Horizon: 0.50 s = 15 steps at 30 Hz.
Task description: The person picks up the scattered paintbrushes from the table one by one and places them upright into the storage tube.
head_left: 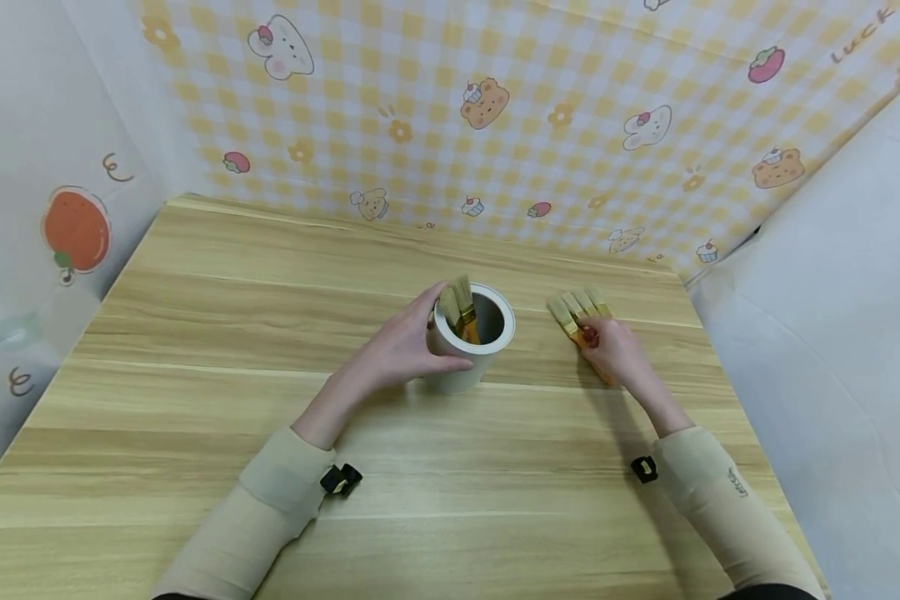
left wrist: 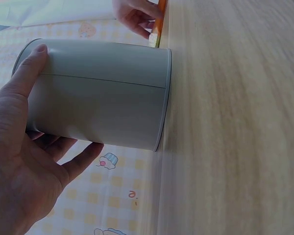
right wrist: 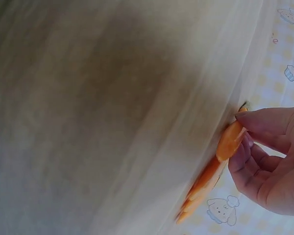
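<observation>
A light-coloured cylindrical can [head_left: 459, 380] stands upright on the table. My left hand [head_left: 401, 340] grips it round the side, with the thumb at the front and the fingers behind. Two paintbrushes [head_left: 467, 310] lean inside it, bristles up against the left of the rim. Over to the right, several flat paintbrushes [head_left: 564, 315] lie side by side, pale bristles pointing away from me. My right hand [head_left: 621, 352] is over them. In the right wrist view its thumb and fingers pinch an orange paintbrush handle [right wrist: 230, 141], and more handles lie below it.
Wood-grain table [head_left: 195, 400] spreads under both arms. A yellow checked cloth [head_left: 420, 83] with cartoon prints hangs along its back edge. White sheets [head_left: 832, 333] close off the right and left sides.
</observation>
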Each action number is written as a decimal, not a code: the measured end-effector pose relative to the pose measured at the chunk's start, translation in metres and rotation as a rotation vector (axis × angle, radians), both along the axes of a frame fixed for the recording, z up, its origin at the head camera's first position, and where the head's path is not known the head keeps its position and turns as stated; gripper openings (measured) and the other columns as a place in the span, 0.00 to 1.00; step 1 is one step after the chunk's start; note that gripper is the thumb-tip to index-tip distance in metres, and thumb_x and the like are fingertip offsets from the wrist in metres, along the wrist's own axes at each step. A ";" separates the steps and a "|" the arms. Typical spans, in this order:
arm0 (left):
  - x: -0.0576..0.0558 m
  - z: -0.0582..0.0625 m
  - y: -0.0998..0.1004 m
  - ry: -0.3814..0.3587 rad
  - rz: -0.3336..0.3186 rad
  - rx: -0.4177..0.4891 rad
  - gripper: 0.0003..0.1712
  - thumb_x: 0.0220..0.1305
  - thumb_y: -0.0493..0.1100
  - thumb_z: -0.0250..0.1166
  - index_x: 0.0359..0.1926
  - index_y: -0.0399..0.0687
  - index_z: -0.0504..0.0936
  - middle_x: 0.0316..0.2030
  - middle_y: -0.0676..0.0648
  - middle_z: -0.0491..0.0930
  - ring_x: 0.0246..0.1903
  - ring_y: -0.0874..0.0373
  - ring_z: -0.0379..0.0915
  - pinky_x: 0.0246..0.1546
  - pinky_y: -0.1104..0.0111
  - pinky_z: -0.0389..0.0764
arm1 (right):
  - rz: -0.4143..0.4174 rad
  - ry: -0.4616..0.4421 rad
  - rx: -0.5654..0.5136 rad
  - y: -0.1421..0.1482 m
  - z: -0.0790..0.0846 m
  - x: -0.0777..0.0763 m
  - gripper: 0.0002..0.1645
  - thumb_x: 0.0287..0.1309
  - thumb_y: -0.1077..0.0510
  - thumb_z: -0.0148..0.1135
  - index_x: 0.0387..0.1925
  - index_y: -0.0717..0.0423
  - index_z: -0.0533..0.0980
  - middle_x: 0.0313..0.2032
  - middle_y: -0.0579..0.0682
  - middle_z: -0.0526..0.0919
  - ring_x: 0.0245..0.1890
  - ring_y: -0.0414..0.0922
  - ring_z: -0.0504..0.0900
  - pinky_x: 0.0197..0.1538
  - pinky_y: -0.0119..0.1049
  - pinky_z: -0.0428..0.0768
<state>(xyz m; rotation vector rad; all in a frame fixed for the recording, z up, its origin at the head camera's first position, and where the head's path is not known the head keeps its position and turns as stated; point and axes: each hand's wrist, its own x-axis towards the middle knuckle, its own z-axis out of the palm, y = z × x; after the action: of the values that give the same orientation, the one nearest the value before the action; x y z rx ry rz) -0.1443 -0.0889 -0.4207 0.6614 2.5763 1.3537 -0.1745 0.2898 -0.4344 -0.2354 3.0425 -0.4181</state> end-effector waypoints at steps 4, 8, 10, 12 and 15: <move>0.001 0.000 0.000 0.001 -0.001 0.006 0.69 0.50 0.65 0.80 0.82 0.58 0.45 0.79 0.44 0.58 0.76 0.44 0.60 0.75 0.44 0.66 | 0.012 0.006 0.006 -0.002 0.004 0.002 0.29 0.56 0.69 0.64 0.62 0.67 0.77 0.38 0.63 0.87 0.37 0.55 0.83 0.42 0.54 0.81; 0.001 0.000 -0.001 0.005 -0.004 0.008 0.69 0.50 0.65 0.79 0.82 0.57 0.46 0.79 0.43 0.58 0.77 0.44 0.59 0.75 0.44 0.66 | 0.025 0.033 -0.037 -0.006 0.012 0.002 0.27 0.59 0.71 0.61 0.62 0.71 0.75 0.37 0.65 0.85 0.35 0.54 0.81 0.41 0.50 0.80; 0.001 0.000 -0.001 0.006 -0.005 0.010 0.69 0.50 0.65 0.79 0.82 0.57 0.46 0.79 0.43 0.59 0.76 0.44 0.60 0.75 0.44 0.66 | 0.022 0.042 -0.067 -0.009 0.017 0.002 0.27 0.59 0.72 0.61 0.61 0.72 0.74 0.38 0.66 0.84 0.36 0.55 0.81 0.41 0.49 0.80; 0.000 0.000 -0.001 0.007 -0.006 0.013 0.69 0.50 0.65 0.79 0.82 0.57 0.46 0.78 0.43 0.59 0.75 0.44 0.62 0.74 0.44 0.67 | 0.008 0.043 -0.107 -0.013 0.024 0.003 0.27 0.57 0.72 0.62 0.61 0.72 0.73 0.40 0.67 0.83 0.38 0.57 0.82 0.42 0.49 0.80; 0.000 0.000 -0.001 0.005 -0.008 0.018 0.69 0.50 0.64 0.80 0.82 0.56 0.46 0.78 0.43 0.60 0.75 0.44 0.63 0.74 0.45 0.68 | -0.005 0.046 -0.169 -0.020 0.033 0.005 0.26 0.59 0.71 0.63 0.60 0.70 0.72 0.42 0.67 0.83 0.40 0.57 0.82 0.42 0.46 0.81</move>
<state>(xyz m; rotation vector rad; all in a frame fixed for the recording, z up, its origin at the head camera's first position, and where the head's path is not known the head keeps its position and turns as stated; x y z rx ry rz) -0.1441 -0.0895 -0.4212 0.6780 2.5659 1.3755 -0.1690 0.2697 -0.4011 -0.2495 3.0547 -0.6811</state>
